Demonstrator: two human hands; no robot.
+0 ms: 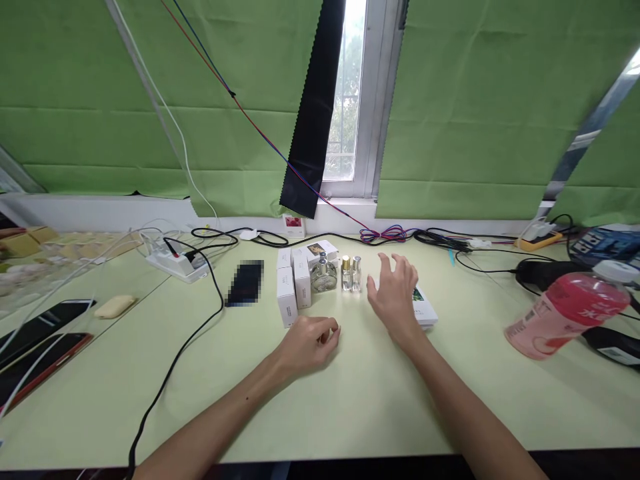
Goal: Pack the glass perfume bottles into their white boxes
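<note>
My left hand (311, 343) rests on the table in front of the small white boxes (287, 297), its fingers curled in and nothing seen in them. To the right, my right hand (393, 293) is open with fingers spread, over or beside a white box (424, 308) lying flat, which it partly covers. Between the hands and farther back stand a round clear glass perfume bottle (324, 275), a slim bottle with a gold cap (347, 273) and one with a silver cap (356, 274). Behind the round bottle lies another white box (320, 249) with a dark picture.
A pink drink bottle (563, 313) stands at the right. On the left are a white power strip (177, 260), a black cable (200, 330), a cream-coloured case (115, 307) and two phones (43, 360). Cables (440, 238) run along the wall. A blurred dark rectangle (245, 283) lies left of the boxes.
</note>
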